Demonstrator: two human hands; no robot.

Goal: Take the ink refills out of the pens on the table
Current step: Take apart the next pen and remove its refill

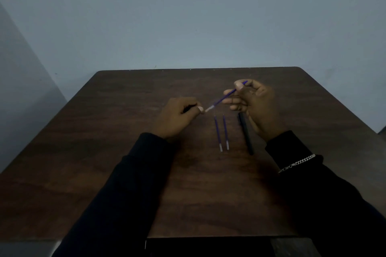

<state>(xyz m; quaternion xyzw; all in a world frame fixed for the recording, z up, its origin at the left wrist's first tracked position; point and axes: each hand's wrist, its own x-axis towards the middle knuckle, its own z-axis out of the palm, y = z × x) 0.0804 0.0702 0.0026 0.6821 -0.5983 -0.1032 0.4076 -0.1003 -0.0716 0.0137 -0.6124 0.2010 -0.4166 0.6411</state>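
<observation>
My right hand (253,102) pinches a thin blue ink refill (224,96) between thumb and fingers, held slanted above the table. The refill's pale lower end points at my left hand (177,118), which is closed around a dark pen barrel (189,108) that is mostly hidden in the fist. Two more blue refills (221,132) lie side by side on the brown wooden table (104,142), between my hands. A black pen (246,133) lies just right of them, partly under my right hand.
The table's far edge meets a plain grey-blue wall (188,16). Dark sleeves cover both forearms, and a silver chain bracelet (296,164) sits on my right wrist. A dark object (208,246) lies at the table's near edge.
</observation>
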